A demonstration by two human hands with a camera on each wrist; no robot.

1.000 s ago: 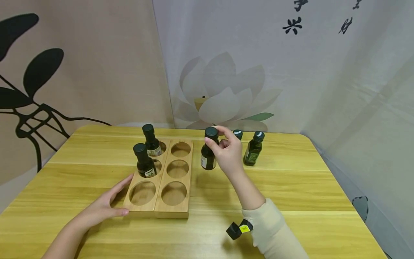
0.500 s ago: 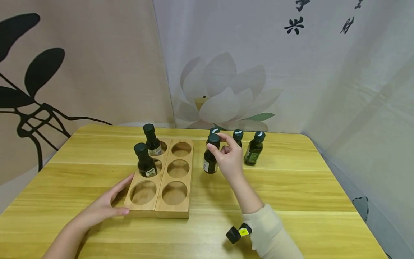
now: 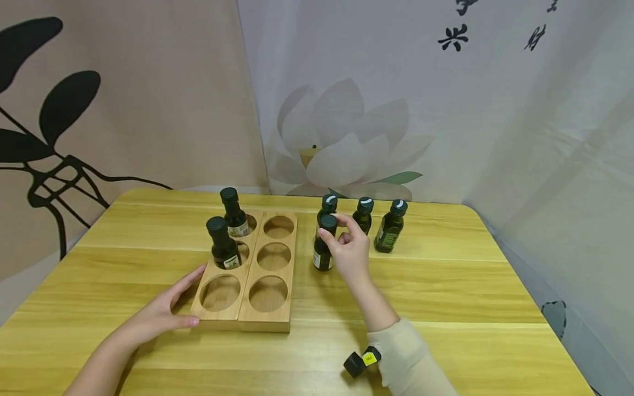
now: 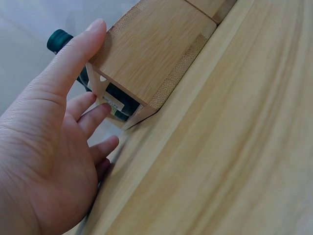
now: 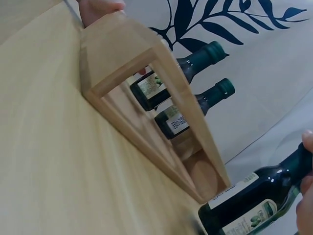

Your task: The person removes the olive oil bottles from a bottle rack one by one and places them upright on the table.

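Note:
My right hand [image 3: 349, 250] pinches a small dark-green glass bottle [image 3: 323, 258] by its neck, thumb and forefinger just below the cap. The bottle is upright, its base close over or on the table right of the wooden rack [image 3: 267, 316]; its pale labels show in the right wrist view. The rack has two rows of round holes, and two more dark bottles [image 3: 224, 250] [image 3: 234, 217] stand in its left row. My left hand [image 3: 158, 316] rests at the rack's near left corner, thumb on the end face and loosely spread fingers along the open side.
Three similar bottles [image 3: 388, 234] with white marks on their caps stand behind and beside my right hand, one partly hidden by the held bottle. A black device with a yellow tag [image 3: 364, 360] sits at my right wrist. Printed cloth [image 3: 346, 99] hangs behind the wooden table [image 3: 446, 341].
My right hand has lowered the held bottle and brought it slightly right and nearer, uncovering a bottle behind it. My left hand and the rack hold their place.

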